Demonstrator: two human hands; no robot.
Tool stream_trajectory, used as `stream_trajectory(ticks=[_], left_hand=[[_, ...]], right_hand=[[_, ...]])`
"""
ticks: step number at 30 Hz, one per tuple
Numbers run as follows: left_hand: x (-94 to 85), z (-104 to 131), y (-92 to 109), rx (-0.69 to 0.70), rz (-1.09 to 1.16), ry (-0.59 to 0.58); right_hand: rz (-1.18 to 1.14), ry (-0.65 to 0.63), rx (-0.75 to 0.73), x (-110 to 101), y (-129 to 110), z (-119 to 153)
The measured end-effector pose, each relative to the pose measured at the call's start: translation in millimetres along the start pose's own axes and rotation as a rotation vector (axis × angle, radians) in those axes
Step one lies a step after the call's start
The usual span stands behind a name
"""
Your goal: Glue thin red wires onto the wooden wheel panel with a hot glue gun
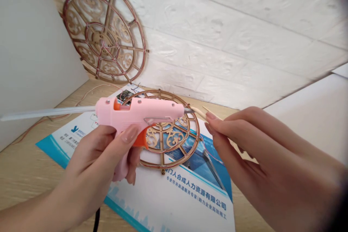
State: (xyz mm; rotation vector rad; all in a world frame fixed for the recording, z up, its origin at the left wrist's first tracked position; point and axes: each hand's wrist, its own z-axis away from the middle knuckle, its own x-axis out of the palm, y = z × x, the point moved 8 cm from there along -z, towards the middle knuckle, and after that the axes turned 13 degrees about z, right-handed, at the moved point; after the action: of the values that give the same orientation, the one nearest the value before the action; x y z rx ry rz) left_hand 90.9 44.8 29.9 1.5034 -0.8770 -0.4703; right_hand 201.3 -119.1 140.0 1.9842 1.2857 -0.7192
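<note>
My left hand (100, 156) is wrapped round the handle of a pink glue gun (141, 112) with an orange trigger (141, 140). A long translucent glue stick (54, 111) juts from its rear, and its metal nozzle points right. My right hand (244, 145) pinches pale wooden tweezers (199, 111), their two tips apart; one tip is at the nozzle, seemingly touching it. Behind and below the gun, a round openwork wooden frame (174, 161) with scroll ornaments and thin wires lies on a printed blue-and-white folder (190, 203). The gun hides part of this frame.
A larger round wooden frame (104, 43) with reddish wiring leans against the white brick-patterned wall (231, 36). Thin wires (40, 123) trail over the wooden table (27, 177) at left. A black cord (96, 219) hangs below the gun. White panels stand at both sides.
</note>
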Motion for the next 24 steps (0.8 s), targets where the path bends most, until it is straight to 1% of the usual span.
stream_trajectory(ticks=[5,7,10,13,16,17,18,21,24], left_hand=[[2.1,-3.9,0.2,-0.012,-0.040,-0.009],[1.1,-4.9,-0.5,-0.018,-0.038,0.003],[-2.0,-5.3,-1.8,-0.026,-0.019,0.031],[-1.7,-7.4,-0.8,-0.040,-0.004,0.038],[2.9,-12.6,0.5,-0.073,0.001,0.026],[4.6,-14.4,-0.1,-0.088,0.011,0.020],[5.6,-16.0,-1.1,-0.101,0.026,0.018],[4.4,-17.9,-7.7,-0.128,0.060,0.025],[1.9,-16.1,-15.7,-0.141,0.082,0.010]], right_hand=[[0.111,0.027,-0.018,2.5,-5.3,-1.5],[0.159,0.029,-0.016,3.0,-1.9,-0.9],[0.246,0.005,0.045,4.3,18.0,-2.7],[0.302,-0.069,0.151,13.2,51.5,-3.9],[0.222,-0.311,0.258,46.3,84.0,8.9],[0.221,-0.367,0.295,56.9,92.4,17.0],[0.235,-0.411,0.300,67.2,97.3,25.9],[0.239,-0.433,0.284,88.4,103.5,54.4],[0.222,-0.428,0.292,99.4,110.7,80.0]])
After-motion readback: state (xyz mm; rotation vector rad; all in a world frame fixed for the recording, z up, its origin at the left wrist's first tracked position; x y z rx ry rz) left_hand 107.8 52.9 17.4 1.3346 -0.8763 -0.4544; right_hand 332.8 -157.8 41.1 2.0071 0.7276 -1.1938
